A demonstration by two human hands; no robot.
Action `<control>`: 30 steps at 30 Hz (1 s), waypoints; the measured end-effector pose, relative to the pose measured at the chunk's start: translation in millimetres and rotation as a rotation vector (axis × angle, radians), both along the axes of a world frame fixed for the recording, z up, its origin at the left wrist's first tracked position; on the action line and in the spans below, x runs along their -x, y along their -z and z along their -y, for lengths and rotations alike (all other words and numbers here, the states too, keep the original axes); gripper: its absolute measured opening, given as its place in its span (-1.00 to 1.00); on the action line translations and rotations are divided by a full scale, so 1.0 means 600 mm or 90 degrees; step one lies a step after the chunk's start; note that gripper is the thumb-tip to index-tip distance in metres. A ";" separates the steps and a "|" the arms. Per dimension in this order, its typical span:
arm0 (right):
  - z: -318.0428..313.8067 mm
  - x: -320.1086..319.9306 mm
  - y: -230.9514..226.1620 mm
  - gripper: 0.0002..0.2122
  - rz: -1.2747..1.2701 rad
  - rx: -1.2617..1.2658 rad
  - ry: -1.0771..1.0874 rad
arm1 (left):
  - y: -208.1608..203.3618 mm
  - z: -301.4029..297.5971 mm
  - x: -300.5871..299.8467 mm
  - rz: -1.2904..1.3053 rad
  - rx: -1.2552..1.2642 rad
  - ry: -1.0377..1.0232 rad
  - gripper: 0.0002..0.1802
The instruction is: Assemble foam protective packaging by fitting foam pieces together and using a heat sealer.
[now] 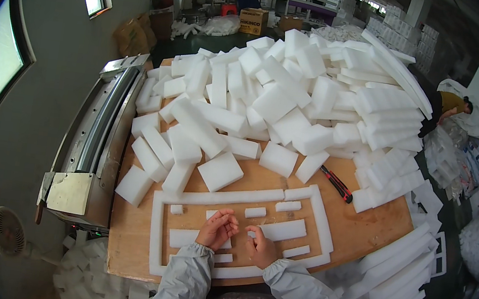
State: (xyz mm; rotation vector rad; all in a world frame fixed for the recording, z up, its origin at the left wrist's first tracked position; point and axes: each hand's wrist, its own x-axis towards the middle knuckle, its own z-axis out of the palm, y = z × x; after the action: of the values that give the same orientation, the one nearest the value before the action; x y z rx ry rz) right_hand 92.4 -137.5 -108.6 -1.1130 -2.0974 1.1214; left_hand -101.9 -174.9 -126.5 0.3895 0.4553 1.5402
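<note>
Both my hands hover over a rectangular frame of white foam strips (221,196) laid on the wooden table. My left hand (218,229), palm turned up and fingers loosely bent, is above a flat foam strip (182,238); nothing shows in it. Facing it, my right hand (261,249) has its thumb and forefinger apart and seems to hold nothing. Beside its fingertips lies a wider foam strip (286,229). Smaller foam pieces rest inside the frame, among them a short block (255,213), a block near the top right (288,206) and a thin strip (296,251).
A large heap of white foam blocks (276,100) covers the far half of the table (362,226). A red and black utility knife (338,184) lies right of the frame. A metal roller machine (93,136) stands left, a fan (7,231) below it. A person (452,105) bends at the right.
</note>
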 end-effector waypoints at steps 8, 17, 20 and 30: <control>0.001 0.001 0.001 -0.76 -0.010 -0.041 0.005 | 0.003 -0.002 0.001 -0.002 -0.002 0.007 -0.74; 0.007 -0.001 -0.011 -0.63 -0.034 -0.001 -0.023 | 0.017 0.001 0.009 -0.003 0.001 -0.007 -0.74; 0.004 -0.012 -0.007 -0.60 -0.053 0.000 -0.003 | 0.023 -0.010 0.001 0.001 0.008 0.015 -0.74; -0.088 -0.162 -0.101 -0.61 -0.169 -0.033 0.174 | 0.011 0.005 0.005 -0.039 0.023 -0.046 -0.70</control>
State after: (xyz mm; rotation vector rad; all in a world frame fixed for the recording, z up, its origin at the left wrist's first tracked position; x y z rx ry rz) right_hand 189.4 -84.5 -47.8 -1.1186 -1.7036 1.0145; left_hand -105.0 -177.8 -133.2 0.3968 0.5482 1.5909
